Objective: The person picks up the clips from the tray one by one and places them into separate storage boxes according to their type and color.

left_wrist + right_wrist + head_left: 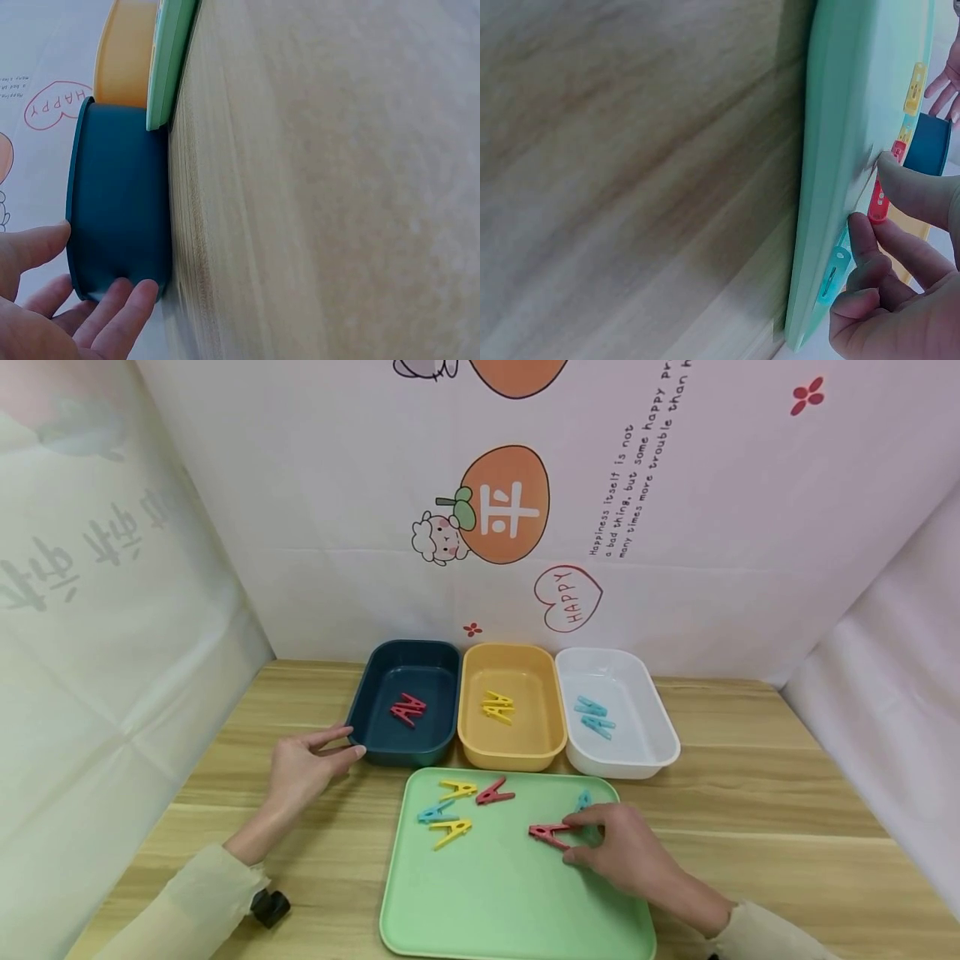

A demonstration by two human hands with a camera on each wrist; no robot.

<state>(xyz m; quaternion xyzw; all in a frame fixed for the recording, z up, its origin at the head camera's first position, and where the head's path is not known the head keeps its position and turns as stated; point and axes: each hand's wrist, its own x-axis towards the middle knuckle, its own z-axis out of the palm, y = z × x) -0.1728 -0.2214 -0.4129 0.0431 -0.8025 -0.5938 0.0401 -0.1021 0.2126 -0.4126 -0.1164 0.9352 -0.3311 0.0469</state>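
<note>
My right hand (626, 852) pinches the splayed ends of a red clothespin (549, 835) between thumb and fingers, low over the light green tray (480, 910). Just beyond those fingers, a blue clothespin (583, 800) is partly hidden. My left hand (307, 768) touches the near left corner of the dark blue bin (405, 756), its fingers loosely extended. In the left wrist view, the thumb meets the bin's rim and other fingertips rest along its side. Toward the tray's far left lie two yellow clothespins (452, 832), one blue clothespin (437, 812) and another red clothespin (495, 792).
Beside the dark blue bin stand a yellow bin (513, 760) and a white bin (630, 770), in a row behind the tray. Red, yellow and blue clothespins lie in them, sorted by colour. A printed cloth (337, 527) hangs behind the wooden table (750, 793).
</note>
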